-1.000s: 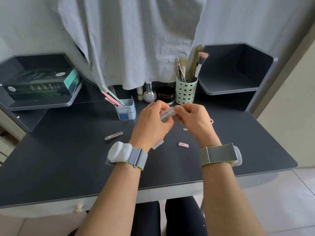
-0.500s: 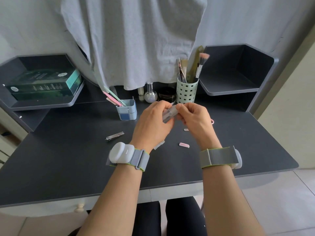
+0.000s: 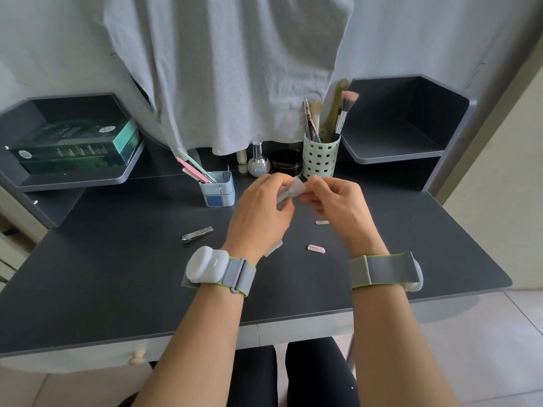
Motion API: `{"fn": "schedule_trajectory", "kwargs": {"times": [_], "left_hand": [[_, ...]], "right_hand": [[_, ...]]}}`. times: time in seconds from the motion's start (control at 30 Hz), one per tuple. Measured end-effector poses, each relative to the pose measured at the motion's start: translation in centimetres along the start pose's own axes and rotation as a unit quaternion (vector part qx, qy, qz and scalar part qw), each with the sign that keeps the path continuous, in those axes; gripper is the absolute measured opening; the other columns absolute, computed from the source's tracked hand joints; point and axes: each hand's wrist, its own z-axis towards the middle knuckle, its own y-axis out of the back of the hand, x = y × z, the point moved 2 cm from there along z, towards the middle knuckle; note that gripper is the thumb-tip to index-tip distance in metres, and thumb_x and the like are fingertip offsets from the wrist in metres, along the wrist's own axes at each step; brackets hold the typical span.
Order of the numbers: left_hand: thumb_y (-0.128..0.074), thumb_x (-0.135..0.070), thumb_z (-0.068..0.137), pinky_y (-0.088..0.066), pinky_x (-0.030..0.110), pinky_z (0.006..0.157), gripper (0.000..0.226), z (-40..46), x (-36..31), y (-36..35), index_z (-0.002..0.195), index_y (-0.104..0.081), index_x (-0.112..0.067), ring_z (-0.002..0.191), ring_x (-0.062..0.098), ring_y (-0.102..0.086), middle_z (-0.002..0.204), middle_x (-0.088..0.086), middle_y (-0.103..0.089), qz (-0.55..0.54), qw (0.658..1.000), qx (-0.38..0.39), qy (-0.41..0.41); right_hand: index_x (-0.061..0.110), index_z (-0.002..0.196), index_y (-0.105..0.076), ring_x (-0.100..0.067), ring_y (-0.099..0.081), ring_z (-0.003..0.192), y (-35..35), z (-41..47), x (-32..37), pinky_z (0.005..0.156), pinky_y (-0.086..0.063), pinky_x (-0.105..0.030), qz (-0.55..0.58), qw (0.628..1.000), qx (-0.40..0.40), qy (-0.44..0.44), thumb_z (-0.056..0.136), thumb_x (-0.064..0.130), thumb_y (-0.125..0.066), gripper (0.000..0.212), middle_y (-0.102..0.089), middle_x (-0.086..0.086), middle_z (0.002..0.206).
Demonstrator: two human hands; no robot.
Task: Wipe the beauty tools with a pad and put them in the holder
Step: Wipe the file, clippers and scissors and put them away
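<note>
Both my hands meet above the middle of the tabletop [image 3: 117, 289], fingers curled in on one small thing between them. My left hand [image 3: 261, 212] and right hand [image 3: 338, 204] each pinch a pale, half-clear packet [image 3: 291, 188]; it is blurred, and I cannot tell whether it is the pad or its wrapper. The knuckles nearly touch, and the packet stands tilted between the fingertips, clear of the surface.

A metal nail clipper [image 3: 196, 234] lies flat to the left of my left wrist, well apart from the hands. A small pink piece [image 3: 316, 248] lies between my wrists, and a smaller pale piece [image 3: 322, 222] sits just under my right hand. A scrap of clear wrapper [image 3: 273, 248] shows beside my left wrist.

Behind my left hand stands the blue holder [image 3: 219, 190], with pink and green files [image 3: 195, 167] leaning out to the left. A green perforated cup [image 3: 320, 157] of brushes stands behind my right hand, with a round bottle [image 3: 258, 165] and a dark jar [image 3: 286, 164] beside it. A grey cloth [image 3: 235, 69] hangs over the back. Green boxes [image 3: 73, 148] rest on the left shelf.
</note>
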Motion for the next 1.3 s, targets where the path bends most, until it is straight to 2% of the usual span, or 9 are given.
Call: {"fn": "schedule_trajectory", "kwargs": {"times": [0.27, 0.37, 0.47, 0.6, 0.73, 0.8, 1.03, 1.17, 1.3], "left_hand": [[-0.063, -0.010, 0.087, -0.053, 0.042, 0.075, 0.027, -0.1, -0.2, 0.0, 0.111, -0.066, -0.022, 0.089, 0.018, -0.059, 0.097, -0.006, -0.059, -0.002, 1.000, -0.002, -0.019], [-0.064, -0.009, 0.086, -0.053, 0.042, 0.074, 0.026, -0.2, 0.0, 0.1, 0.109, -0.066, -0.020, 0.088, 0.018, -0.059, 0.096, -0.005, -0.059, -0.001, 1.000, -0.002, -0.019], [-0.065, -0.009, 0.085, -0.053, 0.043, 0.076, 0.026, -0.3, 0.3, 0.1, 0.109, -0.066, -0.020, 0.090, 0.018, -0.060, 0.097, -0.005, -0.060, 0.001, 1.000, 0.001, -0.008], [-0.065, -0.010, 0.086, -0.053, 0.043, 0.078, 0.028, -0.4, 0.5, 0.5, 0.111, -0.066, -0.021, 0.094, 0.018, -0.061, 0.101, -0.005, -0.061, 0.006, 1.000, 0.004, 0.009], [-0.064, -0.007, 0.083, -0.053, 0.039, 0.078, 0.028, -0.4, 0.7, 1.1, 0.108, -0.067, -0.020, 0.091, 0.015, -0.061, 0.100, -0.005, -0.062, -0.002, 1.000, 0.002, 0.020], [-0.063, -0.006, 0.082, -0.053, 0.039, 0.076, 0.028, -0.4, 0.8, 1.3, 0.105, -0.067, -0.021, 0.089, 0.014, -0.060, 0.099, -0.006, -0.062, -0.003, 1.000, -0.002, 0.022], [-0.064, -0.005, 0.080, -0.053, 0.035, 0.078, 0.032, -0.7, 0.7, 1.1, 0.109, -0.064, -0.021, 0.092, 0.014, -0.058, 0.102, -0.006, -0.059, -0.009, 1.000, 0.020, 0.010], [-0.065, -0.004, 0.080, -0.051, 0.032, 0.079, 0.034, -0.6, 0.9, 1.2, 0.110, -0.063, -0.020, 0.094, 0.014, -0.058, 0.103, -0.006, -0.059, -0.006, 1.000, 0.020, 0.006], [-0.063, -0.002, 0.081, -0.045, 0.021, 0.079, 0.035, -0.6, 1.1, 1.4, 0.112, -0.064, -0.018, 0.097, 0.014, -0.057, 0.106, -0.005, -0.060, 0.003, 1.000, 0.014, 0.002]], "right_hand": [[0.012, 0.086, -0.077, -0.010, -0.056, 0.067, -0.3, 0.0, 0.2, 0.067, -0.049, -0.028, 0.019, 1.000, 0.006, -0.006, 0.098, 0.027, -0.063, 0.024, -0.077, -0.004, 0.079], [0.018, 0.078, -0.076, -0.007, -0.055, 0.061, -0.6, 0.3, 0.2, 0.065, -0.048, -0.031, -0.037, 0.999, -0.011, 0.003, 0.096, 0.027, -0.064, 0.023, -0.075, 0.000, 0.074], [0.020, 0.076, -0.074, -0.011, -0.052, 0.057, -1.1, 0.5, 0.3, 0.061, -0.049, -0.032, -0.122, 0.992, -0.031, 0.011, 0.093, 0.026, -0.063, 0.021, -0.073, 0.001, 0.071], [0.016, 0.080, -0.073, -0.010, -0.047, 0.055, -1.6, 0.2, 0.7, 0.059, -0.039, -0.028, -0.200, 0.978, -0.033, 0.043, 0.092, 0.028, -0.063, 0.021, -0.066, 0.004, 0.069], [0.021, 0.079, -0.076, -0.007, -0.050, 0.057, -1.6, 0.2, 0.8, 0.059, -0.043, -0.026, -0.122, 0.992, 0.009, 0.035, 0.093, 0.027, -0.066, 0.018, -0.073, 0.002, 0.071], [0.022, 0.075, -0.076, -0.011, -0.052, 0.062, -1.6, 0.3, 0.6, 0.062, -0.045, -0.032, -0.084, 0.996, 0.032, 0.017, 0.091, 0.027, -0.068, 0.018, -0.076, -0.001, 0.075], [0.018, 0.076, -0.073, -0.013, -0.053, 0.065, -1.6, 0.3, 0.1, 0.064, -0.047, -0.036, -0.091, 0.995, 0.030, 0.013, 0.090, 0.033, -0.069, 0.022, -0.074, -0.006, 0.078], [0.016, 0.078, -0.075, -0.013, -0.053, 0.065, -1.5, 0.1, 0.6, 0.068, -0.047, -0.035, -0.047, 0.998, 0.045, 0.004, 0.091, 0.027, -0.071, 0.018, -0.073, -0.004, 0.072], [0.014, 0.084, -0.076, -0.015, -0.055, 0.068, -1.7, -0.1, 1.2, 0.069, -0.049, -0.033, -0.012, 0.998, 0.057, -0.001, 0.097, 0.023, -0.064, 0.020, -0.077, -0.007, 0.079]]}}
